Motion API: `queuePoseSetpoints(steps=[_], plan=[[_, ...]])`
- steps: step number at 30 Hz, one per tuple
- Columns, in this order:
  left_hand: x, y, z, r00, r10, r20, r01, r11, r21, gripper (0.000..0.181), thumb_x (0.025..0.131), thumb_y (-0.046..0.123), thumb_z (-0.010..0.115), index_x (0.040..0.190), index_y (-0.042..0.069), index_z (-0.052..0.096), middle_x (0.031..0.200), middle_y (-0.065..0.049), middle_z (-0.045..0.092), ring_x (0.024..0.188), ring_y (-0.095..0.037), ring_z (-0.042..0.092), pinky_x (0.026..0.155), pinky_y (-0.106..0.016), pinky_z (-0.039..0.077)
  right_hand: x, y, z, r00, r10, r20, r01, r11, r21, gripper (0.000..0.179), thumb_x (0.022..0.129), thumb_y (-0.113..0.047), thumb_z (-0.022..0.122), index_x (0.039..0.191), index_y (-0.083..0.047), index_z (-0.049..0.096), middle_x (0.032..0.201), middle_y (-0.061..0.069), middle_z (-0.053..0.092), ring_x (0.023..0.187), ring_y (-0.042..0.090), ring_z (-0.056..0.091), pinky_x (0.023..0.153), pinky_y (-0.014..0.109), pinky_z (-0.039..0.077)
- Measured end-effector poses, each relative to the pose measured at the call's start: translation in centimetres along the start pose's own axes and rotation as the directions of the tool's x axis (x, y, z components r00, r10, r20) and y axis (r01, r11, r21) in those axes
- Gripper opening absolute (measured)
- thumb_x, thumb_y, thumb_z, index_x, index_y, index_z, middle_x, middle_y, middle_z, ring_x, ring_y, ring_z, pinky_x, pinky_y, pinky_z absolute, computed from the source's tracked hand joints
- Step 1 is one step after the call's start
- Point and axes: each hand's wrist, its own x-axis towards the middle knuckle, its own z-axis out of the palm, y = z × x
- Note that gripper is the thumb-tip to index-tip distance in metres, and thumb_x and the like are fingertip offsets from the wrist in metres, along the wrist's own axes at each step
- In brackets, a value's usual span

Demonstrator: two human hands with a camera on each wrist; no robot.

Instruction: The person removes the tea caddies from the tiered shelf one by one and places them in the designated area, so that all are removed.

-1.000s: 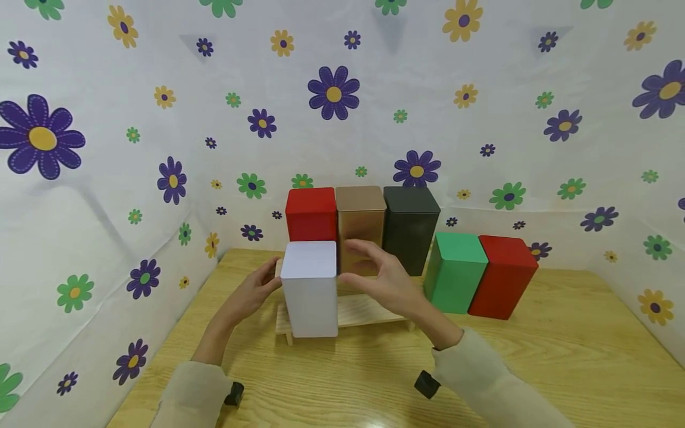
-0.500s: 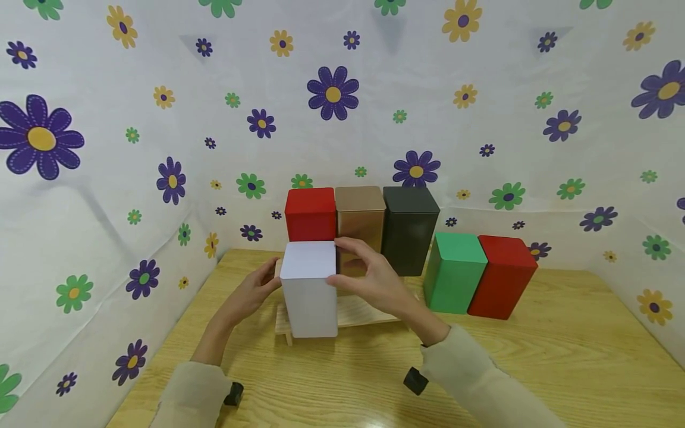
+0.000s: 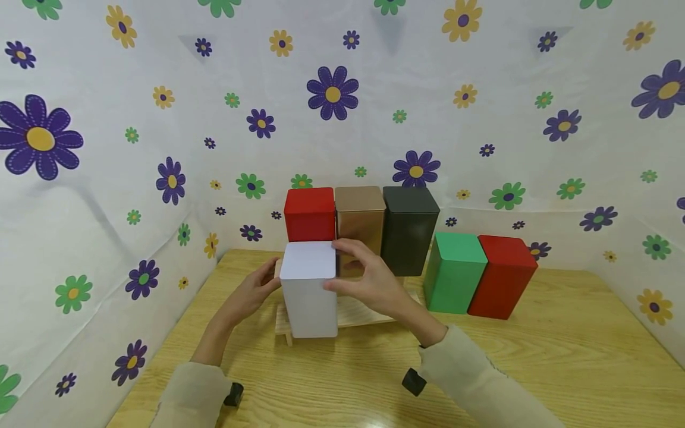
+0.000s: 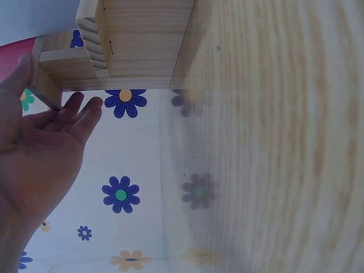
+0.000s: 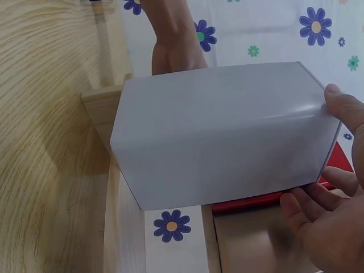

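A white rectangular tin box (image 3: 309,306) stands upright on the lower front step of a wooden rack (image 3: 361,312), at its left end. My right hand (image 3: 374,282) grips the top right part of the box, thumb on the front face and fingers behind it. In the right wrist view that thumb (image 5: 341,105) presses near the lidded end of the box. My left hand (image 3: 248,297) is left of the box. The left wrist view has its thumb and fingers around an upright end piece (image 4: 45,85) of the rack.
Behind the white box, a red box (image 3: 310,211), a brown box (image 3: 360,220) and a black box (image 3: 409,232) stand in a row on the higher step. Right of the rack, a green box (image 3: 457,276) and another red box (image 3: 503,279) stand on the wooden table (image 3: 562,351). Flowered cloth (image 3: 369,142) hangs behind.
My right hand has moved left onto the white box; a second ago its thumb and fingers were apart beside it. The left hand and the boxes have stayed in place.
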Motion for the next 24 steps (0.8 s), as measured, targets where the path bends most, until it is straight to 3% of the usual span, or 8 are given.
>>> queuePoseSetpoints(steps=[12,24], plan=[[0.11,-0.3,-0.01,1.0,-0.008,-0.002,0.008,1.0,-0.015,0.073,0.111,0.032,0.049,0.163,-0.004,0.014,0.166,-0.026,0.025,0.151,-0.043,0.029,0.119,-0.053,0.031,-0.25,0.04,0.46,1.0,-0.029,-0.007,0.03,1.0,0.001,0.067,0.085,-0.014,0.087,0.142,-0.003,0.054,0.15,0.011,0.048,0.132,0.039,0.049,0.107,0.058,0.047],[0.03,-0.2,-0.02,1.0,-0.005,-0.003,0.005,1.0,0.013,0.073,0.111,0.031,0.05,0.162,-0.006,0.013,0.165,-0.028,0.025,0.15,-0.045,0.03,0.118,-0.053,0.032,-0.9,-0.28,0.78,0.997,-0.063,-0.037,0.061,0.998,-0.029,0.064,0.082,-0.013,0.089,0.136,-0.004,0.057,0.149,0.01,0.053,0.12,0.034,0.059,0.099,0.056,0.053]])
